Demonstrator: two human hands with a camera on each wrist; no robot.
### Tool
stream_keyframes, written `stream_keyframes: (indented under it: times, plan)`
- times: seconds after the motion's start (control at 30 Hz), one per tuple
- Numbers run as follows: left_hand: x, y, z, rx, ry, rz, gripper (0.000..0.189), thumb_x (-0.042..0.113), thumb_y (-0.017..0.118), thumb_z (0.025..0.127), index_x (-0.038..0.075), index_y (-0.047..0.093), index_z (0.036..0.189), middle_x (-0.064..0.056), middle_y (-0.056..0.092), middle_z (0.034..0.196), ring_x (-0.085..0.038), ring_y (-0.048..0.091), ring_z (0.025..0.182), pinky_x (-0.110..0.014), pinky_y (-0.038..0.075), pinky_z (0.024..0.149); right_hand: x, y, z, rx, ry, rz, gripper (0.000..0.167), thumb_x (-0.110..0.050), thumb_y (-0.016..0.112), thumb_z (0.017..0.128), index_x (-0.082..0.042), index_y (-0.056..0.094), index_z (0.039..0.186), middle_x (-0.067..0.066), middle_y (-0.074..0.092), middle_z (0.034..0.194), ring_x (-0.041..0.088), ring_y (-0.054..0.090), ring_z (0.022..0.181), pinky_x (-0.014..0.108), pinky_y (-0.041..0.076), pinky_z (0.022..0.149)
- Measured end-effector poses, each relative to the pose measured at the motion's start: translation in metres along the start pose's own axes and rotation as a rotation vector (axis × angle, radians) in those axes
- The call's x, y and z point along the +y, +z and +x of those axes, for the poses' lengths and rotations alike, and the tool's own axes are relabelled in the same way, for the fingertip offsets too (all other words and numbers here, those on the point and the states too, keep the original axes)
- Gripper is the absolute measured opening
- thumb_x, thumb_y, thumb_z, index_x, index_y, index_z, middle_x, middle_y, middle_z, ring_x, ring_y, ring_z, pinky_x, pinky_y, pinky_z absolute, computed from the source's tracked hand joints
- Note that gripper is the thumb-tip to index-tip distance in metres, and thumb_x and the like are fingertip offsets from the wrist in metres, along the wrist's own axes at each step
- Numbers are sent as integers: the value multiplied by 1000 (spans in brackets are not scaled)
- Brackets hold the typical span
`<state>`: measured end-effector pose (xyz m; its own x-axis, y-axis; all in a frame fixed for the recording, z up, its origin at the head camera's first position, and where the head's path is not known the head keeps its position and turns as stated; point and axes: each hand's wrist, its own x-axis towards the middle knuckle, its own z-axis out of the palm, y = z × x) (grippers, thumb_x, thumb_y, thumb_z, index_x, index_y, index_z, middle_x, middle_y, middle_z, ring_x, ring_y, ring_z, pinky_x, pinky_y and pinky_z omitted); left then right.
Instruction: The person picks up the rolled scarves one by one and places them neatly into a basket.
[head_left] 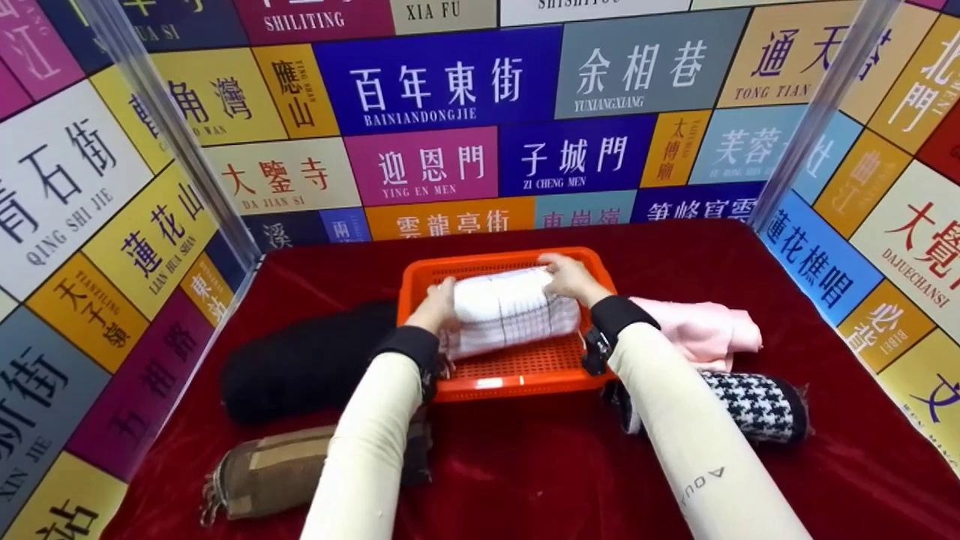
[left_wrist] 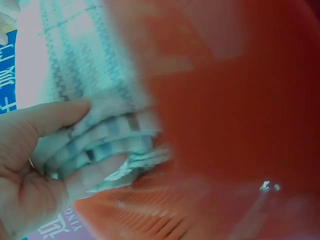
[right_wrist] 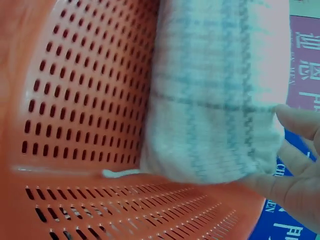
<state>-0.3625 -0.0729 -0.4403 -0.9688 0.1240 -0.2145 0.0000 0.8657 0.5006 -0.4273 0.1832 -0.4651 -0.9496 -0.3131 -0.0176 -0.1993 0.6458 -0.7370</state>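
Note:
A rolled white scarf [head_left: 517, 319] with a thin plaid pattern lies lengthwise inside an orange perforated plastic basket [head_left: 465, 388]. My left hand [head_left: 437, 306] grips the roll's left end; in the left wrist view, the folded layers [left_wrist: 107, 137] show between thumb and fingers. At the opposite end, my right hand [head_left: 574, 279] holds the roll, its thumb and fingers spread round the edge in the right wrist view. One loose white thread [right_wrist: 121, 173] trails from the scarf over the basket's wall. The roll's underside is hidden.
Left of the basket lie a black roll [head_left: 307, 360] and a brown fringed roll [head_left: 274, 472]. On the right are a pink folded cloth [head_left: 705, 330] and a black-and-white houndstooth roll [head_left: 754, 405]. Dark red cloth [head_left: 510, 465] covers the table; sign-printed panels [head_left: 450, 82] surround it.

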Motion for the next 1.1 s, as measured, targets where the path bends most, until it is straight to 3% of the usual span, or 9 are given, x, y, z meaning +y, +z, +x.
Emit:
stream_keyframes:
  times: [0.13, 0.23, 0.4, 0.5, 0.63, 0.77, 0.87, 1.0, 1.1]
  plan:
    - [-2, 5, 0, 6, -46, -2, 84, -3, 65, 74, 10, 20, 144, -30, 22, 141, -41, 38, 123, -42, 40, 97, 16, 7, 13, -84, -45, -216, 59, 2, 70, 68, -7, 55, 125, 19, 53, 127, 32, 52, 110, 32, 43, 68]
    - [-2, 6, -2, 36, -59, 5, 78, -4, 60, 79, 15, 21, 145, -30, 19, 141, -46, 40, 118, -47, 39, 96, 45, 12, 31, -151, -75, -246, 58, -1, 69, 70, -14, 56, 125, 15, 50, 131, 24, 52, 88, 29, 35, 57]
    - [-3, 8, -1, 77, -26, 39, 73, -7, 54, 82, 19, 26, 144, -31, 17, 140, -51, 36, 118, -52, 40, 92, 69, 12, 48, -326, -11, -208, 64, 6, 56, 77, -18, 45, 136, 14, 35, 143, 24, 45, 95, 34, 29, 57]
    - [-3, 9, 0, 73, -31, 38, 77, -11, 55, 79, 22, 27, 144, -30, 17, 141, -51, 34, 120, -53, 38, 93, 52, 7, 38, -386, 27, -194, 68, 9, 53, 77, -18, 41, 138, 13, 29, 147, 25, 36, 125, 34, 33, 64]
    - [-3, 9, 2, 43, -54, 21, 81, -12, 56, 78, 24, 26, 144, -29, 17, 141, -49, 31, 124, -54, 35, 96, 15, -1, 16, -420, 117, -232, 70, 10, 53, 78, -16, 35, 141, 14, 20, 150, 29, 14, 138, 36, 36, 79]
    - [-2, 8, 2, 37, -44, 36, 76, -8, 55, 81, 23, 25, 144, -31, 20, 140, -48, 33, 123, -53, 34, 98, 26, -8, 20, -437, 28, -217, 68, 1, 57, 80, -21, 36, 141, 11, 18, 151, 24, 13, 140, 30, 37, 86]
    - [-2, 6, 1, 41, -23, 54, 73, -5, 54, 83, 21, 24, 144, -33, 22, 138, -48, 36, 121, -52, 34, 98, 15, -17, 11, -451, -26, -215, 68, -4, 58, 79, -16, 35, 142, 15, 16, 151, 27, 11, 140, 34, 36, 95]
    - [-1, 3, -5, 74, -19, 48, 78, -2, 57, 81, 19, 20, 146, -33, 20, 140, -49, 40, 117, -49, 40, 93, -40, -27, -27, -427, 0, -206, 71, -7, 58, 81, -2, 25, 143, 26, 3, 149, 38, 1, 138, 49, 19, 108]
    - [3, 1, -11, 149, -3, -19, 85, -2, 61, 76, 18, 17, 147, -30, 15, 144, -50, 37, 120, -49, 43, 90, -64, -33, -53, -299, -106, -134, 71, -12, 58, 84, -2, 22, 144, 25, -3, 150, 37, -4, 138, 53, 8, 109]
